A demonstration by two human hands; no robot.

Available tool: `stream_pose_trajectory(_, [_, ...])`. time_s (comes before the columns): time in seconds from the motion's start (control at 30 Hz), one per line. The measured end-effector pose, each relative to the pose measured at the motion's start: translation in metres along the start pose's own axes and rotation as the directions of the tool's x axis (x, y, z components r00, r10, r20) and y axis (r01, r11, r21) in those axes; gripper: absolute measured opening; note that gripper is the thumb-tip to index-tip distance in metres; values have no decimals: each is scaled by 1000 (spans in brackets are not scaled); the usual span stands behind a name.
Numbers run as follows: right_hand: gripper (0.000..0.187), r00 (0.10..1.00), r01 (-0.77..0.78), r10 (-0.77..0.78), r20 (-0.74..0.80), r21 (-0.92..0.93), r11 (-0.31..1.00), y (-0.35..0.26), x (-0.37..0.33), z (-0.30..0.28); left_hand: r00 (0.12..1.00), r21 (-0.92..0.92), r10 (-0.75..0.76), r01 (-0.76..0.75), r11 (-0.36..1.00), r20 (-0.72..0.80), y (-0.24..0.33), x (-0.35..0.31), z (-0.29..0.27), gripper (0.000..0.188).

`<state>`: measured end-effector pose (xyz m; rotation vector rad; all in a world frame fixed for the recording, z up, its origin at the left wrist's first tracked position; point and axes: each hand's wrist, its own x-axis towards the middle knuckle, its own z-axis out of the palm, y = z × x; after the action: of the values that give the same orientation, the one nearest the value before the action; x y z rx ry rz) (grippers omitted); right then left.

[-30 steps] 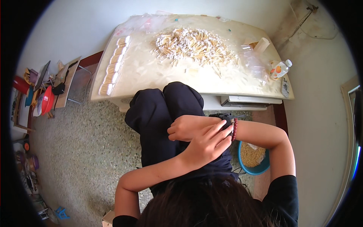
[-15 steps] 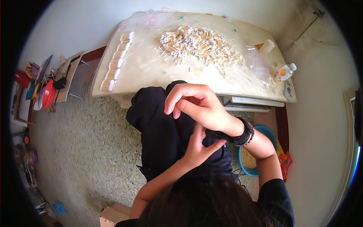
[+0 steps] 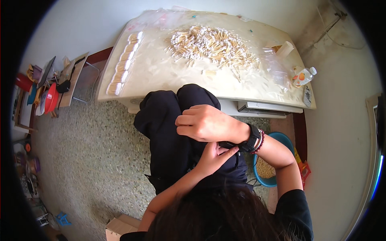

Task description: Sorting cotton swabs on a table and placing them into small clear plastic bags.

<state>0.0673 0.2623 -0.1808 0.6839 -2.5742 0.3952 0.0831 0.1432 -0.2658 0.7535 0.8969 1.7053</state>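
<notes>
Head view: black wristband (image 3: 252, 138) circles wrist of loosely closed right hand (image 3: 203, 123); left hand (image 3: 210, 159) touches it, grip unclear.

Wide fisheye view from head height, downward over near hands (image 3: 205, 123), table (image 3: 161, 80) beyond.

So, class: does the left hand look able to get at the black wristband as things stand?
Probably yes: the left hand is by the right hand's wrist, its thumb close to the black wristband, with nothing visible in between.
</notes>
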Motion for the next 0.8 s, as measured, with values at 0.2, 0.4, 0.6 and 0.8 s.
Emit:
stream_pose_trajectory(0.2, [12, 994, -108, 107, 21, 41, 993, 6, -6, -13, 998, 571, -13, 46, 819, -62, 29, -8, -34, 34])
stream_pose_trajectory(0.4, [8, 934, -344, 318, 162, 176, 922, 7, -52, 8, 986, 838, -155, 134, 529, -59, 53, -46, -64, 30])
stream_pose_trajectory(0.6, [10, 850, -507, 413, 327, 292, 811, -20, -80, 23, 972, 963, -233, 33, 269, 32, 34, -72, -62, 33])
stream_pose_trajectory(0.8, [54, 710, -660, 426, 560, 741, 126, -43, -103, 40, 992, 933, -92, -44, 357, 82, 44, -66, -60, 31])
